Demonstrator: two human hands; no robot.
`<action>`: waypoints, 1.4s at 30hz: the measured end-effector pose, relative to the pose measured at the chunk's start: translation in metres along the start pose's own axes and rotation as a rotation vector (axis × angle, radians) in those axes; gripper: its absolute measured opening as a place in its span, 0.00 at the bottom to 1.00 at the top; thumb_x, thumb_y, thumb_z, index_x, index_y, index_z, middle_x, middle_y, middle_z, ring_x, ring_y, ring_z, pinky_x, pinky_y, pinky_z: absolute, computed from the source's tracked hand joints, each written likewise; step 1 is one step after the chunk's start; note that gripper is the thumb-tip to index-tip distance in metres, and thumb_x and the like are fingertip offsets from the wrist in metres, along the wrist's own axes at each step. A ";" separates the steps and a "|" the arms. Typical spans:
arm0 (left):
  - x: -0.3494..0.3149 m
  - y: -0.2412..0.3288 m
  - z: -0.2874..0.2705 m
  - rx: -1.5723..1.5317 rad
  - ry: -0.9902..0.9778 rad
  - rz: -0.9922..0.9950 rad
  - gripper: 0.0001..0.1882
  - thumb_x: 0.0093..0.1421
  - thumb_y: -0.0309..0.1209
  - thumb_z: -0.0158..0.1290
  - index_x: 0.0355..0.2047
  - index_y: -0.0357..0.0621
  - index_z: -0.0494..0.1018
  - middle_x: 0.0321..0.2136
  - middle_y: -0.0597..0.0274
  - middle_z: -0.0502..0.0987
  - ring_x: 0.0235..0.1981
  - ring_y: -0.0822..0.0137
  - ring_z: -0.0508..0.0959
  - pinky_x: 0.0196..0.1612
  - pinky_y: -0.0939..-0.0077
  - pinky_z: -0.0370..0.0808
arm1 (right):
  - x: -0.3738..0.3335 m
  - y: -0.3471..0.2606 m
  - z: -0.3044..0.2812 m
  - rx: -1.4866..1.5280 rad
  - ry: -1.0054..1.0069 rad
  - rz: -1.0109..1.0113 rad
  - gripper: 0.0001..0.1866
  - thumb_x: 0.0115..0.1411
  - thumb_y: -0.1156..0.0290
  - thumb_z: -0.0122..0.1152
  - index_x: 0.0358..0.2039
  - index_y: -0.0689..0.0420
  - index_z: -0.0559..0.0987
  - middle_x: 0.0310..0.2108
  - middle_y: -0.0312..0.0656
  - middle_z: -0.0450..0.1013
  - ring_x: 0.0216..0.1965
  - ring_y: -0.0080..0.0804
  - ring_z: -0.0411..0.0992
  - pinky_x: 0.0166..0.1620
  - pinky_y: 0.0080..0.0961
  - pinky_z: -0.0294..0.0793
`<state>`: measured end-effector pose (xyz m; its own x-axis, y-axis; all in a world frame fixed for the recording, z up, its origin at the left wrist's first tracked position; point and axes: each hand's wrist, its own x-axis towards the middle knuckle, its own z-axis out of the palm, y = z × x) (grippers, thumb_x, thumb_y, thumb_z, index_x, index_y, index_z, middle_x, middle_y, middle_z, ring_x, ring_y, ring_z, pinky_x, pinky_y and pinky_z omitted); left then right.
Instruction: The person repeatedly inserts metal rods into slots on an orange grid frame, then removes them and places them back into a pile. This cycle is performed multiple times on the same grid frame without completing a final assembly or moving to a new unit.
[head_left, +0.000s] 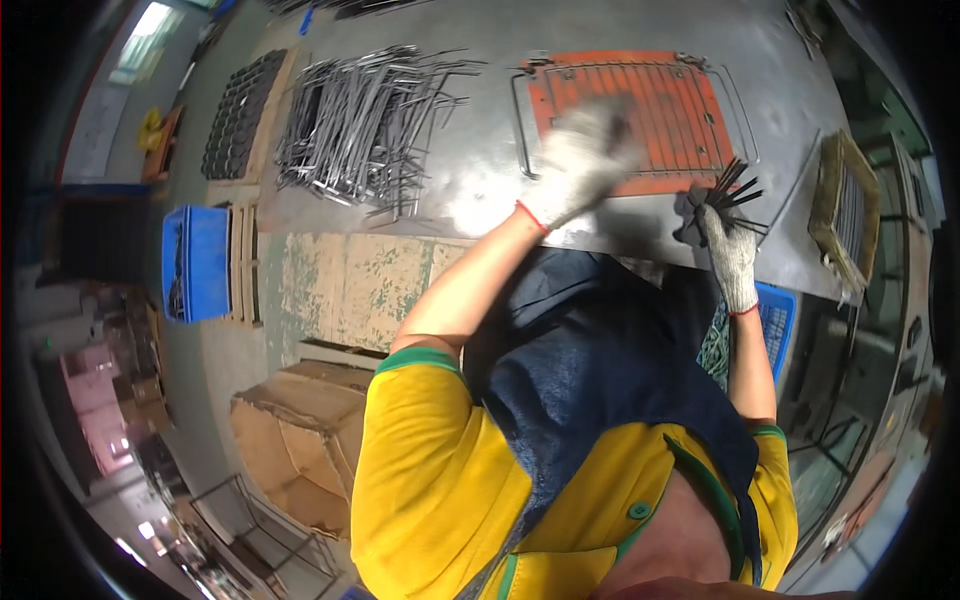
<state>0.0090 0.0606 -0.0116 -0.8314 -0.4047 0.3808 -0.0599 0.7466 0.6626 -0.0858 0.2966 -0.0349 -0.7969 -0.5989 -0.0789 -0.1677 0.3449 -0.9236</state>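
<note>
- Perhaps the dark rods (738, 190) could slip or scatter — they fan out unevenly from the right hand (732, 252), its glove curled around their near ends.
- The bundle juts beyond that grip, beside the orange plate's (690, 125) near right corner; a careless swing might snag there.
- Over the plate, the left hand (585, 160) is blurred — I cannot tell its grip.

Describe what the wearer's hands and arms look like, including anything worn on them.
The left hand and right hand wear off-white knitted fabric gloves with thin red cuff edges. Both forearms are bare, below short yellow fabric sleeves with green bands. Motion blurs the left glove's finer detail.
</note>
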 end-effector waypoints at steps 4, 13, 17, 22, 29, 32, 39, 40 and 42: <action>0.010 0.070 -0.009 -0.419 -0.774 -0.212 0.31 0.46 0.53 0.63 0.48 0.52 0.74 0.44 0.54 0.77 0.46 0.61 0.77 0.46 0.68 0.76 | 0.004 -0.026 0.001 -0.080 -0.200 0.028 0.13 0.62 0.69 0.55 0.42 0.63 0.79 0.30 0.44 0.78 0.34 0.24 0.76 0.36 0.25 0.74; -0.013 0.064 0.037 -0.386 -0.208 0.370 0.14 0.59 0.40 0.55 0.44 0.52 0.78 0.42 0.60 0.79 0.46 0.60 0.78 0.47 0.67 0.75 | 0.009 -0.006 -0.014 -0.587 -0.224 -0.302 0.14 0.59 0.63 0.56 0.40 0.59 0.79 0.34 0.47 0.78 0.37 0.47 0.76 0.40 0.38 0.75; -0.017 0.061 0.037 -0.497 -0.186 0.237 0.15 0.56 0.38 0.58 0.43 0.50 0.79 0.44 0.60 0.79 0.44 0.59 0.79 0.47 0.68 0.76 | 0.011 -0.001 -0.011 -0.770 -0.176 -0.520 0.16 0.61 0.61 0.54 0.43 0.58 0.78 0.35 0.49 0.77 0.40 0.51 0.74 0.44 0.42 0.73; -0.019 0.048 0.043 -0.221 0.056 0.496 0.19 0.54 0.37 0.60 0.46 0.50 0.76 0.38 0.61 0.79 0.37 0.61 0.81 0.39 0.71 0.79 | 0.007 0.017 0.012 -0.549 -0.059 -0.439 0.17 0.62 0.60 0.48 0.39 0.60 0.77 0.34 0.55 0.75 0.38 0.56 0.72 0.41 0.47 0.70; -0.012 0.047 0.026 -0.521 -0.461 0.159 0.17 0.59 0.33 0.55 0.49 0.45 0.74 0.38 0.54 0.80 0.40 0.60 0.81 0.43 0.69 0.76 | 0.001 0.031 0.026 0.116 -0.142 -0.119 0.18 0.57 0.70 0.53 0.49 0.60 0.74 0.39 0.47 0.76 0.44 0.45 0.74 0.48 0.41 0.72; -0.010 0.063 0.012 -0.397 -0.494 0.082 0.21 0.55 0.37 0.58 0.49 0.48 0.75 0.42 0.51 0.78 0.45 0.54 0.78 0.47 0.63 0.75 | 0.004 0.013 0.010 0.045 -0.372 0.070 0.23 0.55 0.69 0.60 0.52 0.58 0.72 0.42 0.42 0.73 0.47 0.34 0.70 0.52 0.35 0.70; 0.000 0.058 0.037 -0.770 -0.494 -0.406 0.13 0.64 0.31 0.49 0.43 0.35 0.73 0.37 0.53 0.78 0.38 0.60 0.79 0.40 0.71 0.77 | 0.020 0.051 0.025 -0.504 -0.220 -0.847 0.17 0.63 0.65 0.54 0.48 0.63 0.74 0.40 0.42 0.75 0.45 0.35 0.73 0.50 0.33 0.70; 0.004 0.063 0.039 -1.010 -0.412 -0.650 0.12 0.65 0.29 0.47 0.43 0.31 0.72 0.36 0.52 0.77 0.37 0.61 0.78 0.40 0.71 0.76 | 0.019 0.049 0.025 -0.344 -0.208 -0.725 0.17 0.64 0.64 0.53 0.48 0.62 0.74 0.39 0.42 0.75 0.43 0.36 0.74 0.47 0.32 0.72; 0.013 0.055 0.049 -1.270 -0.361 -0.717 0.12 0.65 0.28 0.47 0.45 0.33 0.69 0.34 0.54 0.75 0.36 0.59 0.78 0.39 0.68 0.77 | 0.017 0.044 0.037 0.264 -0.302 -0.268 0.17 0.63 0.61 0.55 0.46 0.60 0.73 0.36 0.41 0.74 0.39 0.33 0.75 0.41 0.30 0.74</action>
<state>-0.0323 0.1220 -0.0021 -0.9331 -0.1865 -0.3074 -0.1534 -0.5667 0.8095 -0.0855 0.2747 -0.0903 -0.5353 -0.8381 0.1055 -0.1600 -0.0220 -0.9869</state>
